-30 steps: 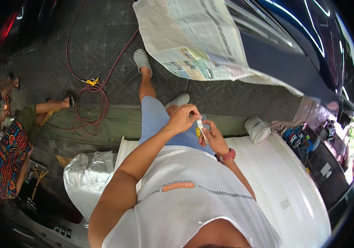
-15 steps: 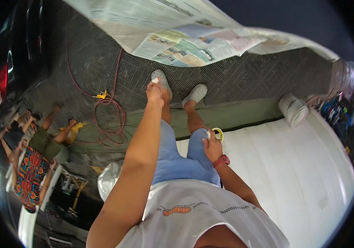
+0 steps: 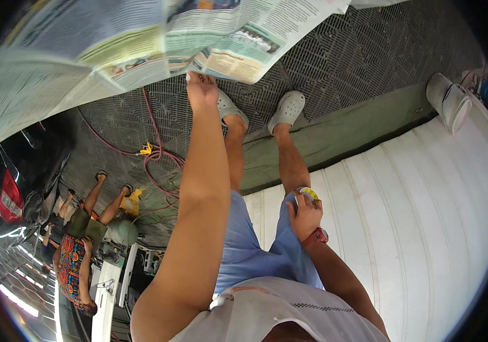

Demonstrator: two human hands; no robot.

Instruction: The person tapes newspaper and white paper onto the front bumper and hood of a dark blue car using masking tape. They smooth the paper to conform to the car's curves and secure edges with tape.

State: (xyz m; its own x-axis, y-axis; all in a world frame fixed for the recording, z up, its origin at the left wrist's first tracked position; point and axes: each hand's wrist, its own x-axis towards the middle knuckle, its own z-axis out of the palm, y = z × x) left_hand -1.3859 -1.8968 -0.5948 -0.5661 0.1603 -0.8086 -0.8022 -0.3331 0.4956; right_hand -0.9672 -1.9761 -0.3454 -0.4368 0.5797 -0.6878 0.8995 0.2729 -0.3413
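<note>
While the left hand (image 3: 202,89) is at the lower edge of a newspaper sheet (image 3: 215,40), a small white piece (image 3: 188,76) shows at its fingertips; its fingers are partly hard to make out, so I cannot tell whether they grip the paper. Near the right knee, the right hand (image 3: 306,221) curls around a yellowish roll of tape (image 3: 310,193), gripping it. Both hands are well apart. Below the sheet, a reddish hose (image 3: 147,105) with a yellow fitting (image 3: 146,149) lies on the dark textured floor (image 3: 363,57).
</note>
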